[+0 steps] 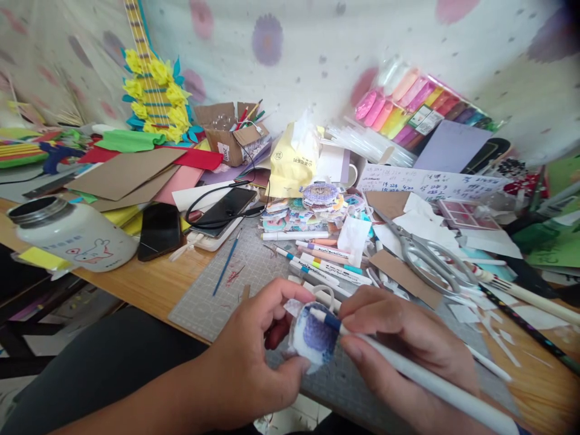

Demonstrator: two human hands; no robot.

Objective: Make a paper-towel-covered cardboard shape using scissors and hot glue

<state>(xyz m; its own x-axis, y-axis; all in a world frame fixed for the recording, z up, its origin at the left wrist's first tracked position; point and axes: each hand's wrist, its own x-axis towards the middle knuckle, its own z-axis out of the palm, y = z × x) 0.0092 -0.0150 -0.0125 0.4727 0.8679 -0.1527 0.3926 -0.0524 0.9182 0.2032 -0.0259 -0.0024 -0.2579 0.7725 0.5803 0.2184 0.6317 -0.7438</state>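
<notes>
My left hand (251, 356) pinches a small round paper piece (313, 338) with a purple and blue pattern, held just above the near edge of the grey cutting mat (254, 272). My right hand (403, 344) grips a white marker pen (408, 371), and its blue tip rests on the top of that paper piece. Both hands are closed and nearly touch each other. Just beyond them lie several loose marker pens (326, 266) on the mat.
Big scissors (426, 254) lie on paper scraps at the right. At the left stand a white bottle (72, 232) and two dark phones (159, 229). A thin paintbrush (228, 261), a stack of cut paper rounds (319, 196), a cardboard box (235, 139) and clay sticks (408, 106) crowd the wooden table (149, 284).
</notes>
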